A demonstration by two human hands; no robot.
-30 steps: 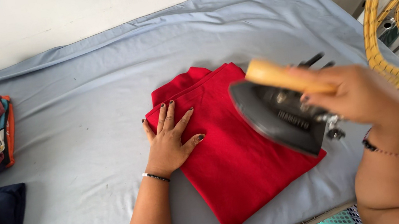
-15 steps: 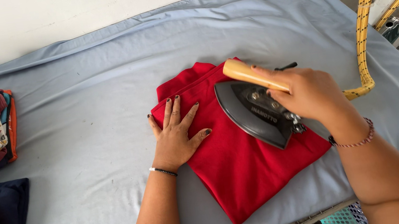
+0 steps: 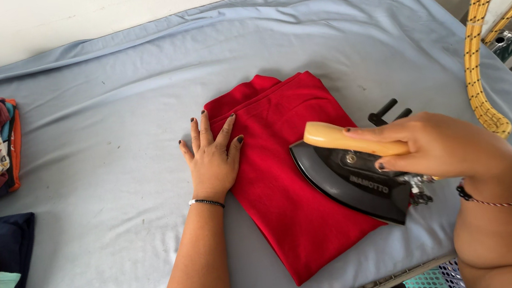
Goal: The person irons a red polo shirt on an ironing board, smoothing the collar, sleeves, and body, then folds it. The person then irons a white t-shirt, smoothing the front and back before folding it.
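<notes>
Red folded garment (image 3: pixel 293 186) lies mid-table on blue cloth (image 3: pixel 95 121); its right part is hidden under the black iron (image 3: pixel 351 180). Right hand (image 3: pixel 434 146), wrist bent, clenched round the iron's wooden handle (image 3: pixel 351 139). Left hand (image 3: pixel 212 160) flat, fingers spread, pressing the garment's left edge

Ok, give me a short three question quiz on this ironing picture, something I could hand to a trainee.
1. True or false: the iron rests on the red garment.
2. Which hand holds the iron's wooden handle? A) left hand B) right hand C) neither
3. Fill in: the left hand lies flat on the garment's ____ edge, as the camera sees it.

Key:
1. True; it sits on the garment's right part.
2. B, the right hand.
3. Left; its palm is partly on the blue sheet.
</notes>
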